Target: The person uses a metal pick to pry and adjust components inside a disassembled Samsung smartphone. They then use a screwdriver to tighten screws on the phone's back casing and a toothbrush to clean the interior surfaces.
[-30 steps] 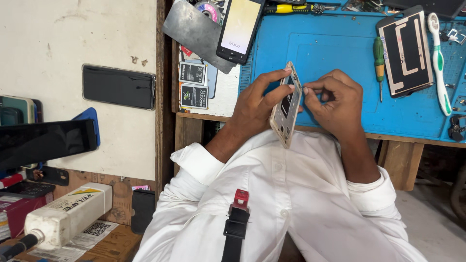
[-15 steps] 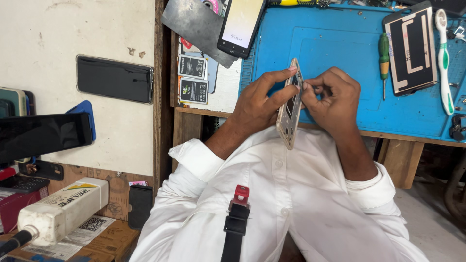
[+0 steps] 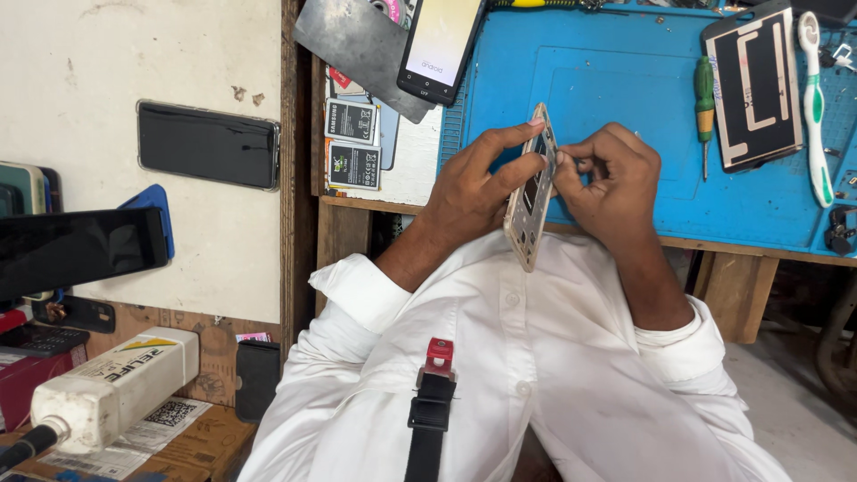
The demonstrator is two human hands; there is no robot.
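- the left hand [image 3: 473, 192] grips a phone frame [image 3: 531, 192], held on edge and tilted, above the near edge of the blue mat [image 3: 607, 80] on the counter [image 3: 714, 245].
- the right hand [image 3: 611, 183] is pinched together at the frame's upper side (what the fingertips hold is too small to tell).
- on the mat lie a green screwdriver [image 3: 704, 103], a dark flat panel [image 3: 754, 85] and a white and green toothbrush [image 3: 814, 98], well apart from the hands.
- a black phone [image 3: 440, 45] with a lit screen leans at the mat's left edge.

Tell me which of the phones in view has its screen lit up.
The black phone lying tilted at the top edge of the blue mat, its screen glowing white. The phone on the pale surface and the one at far left are dark.
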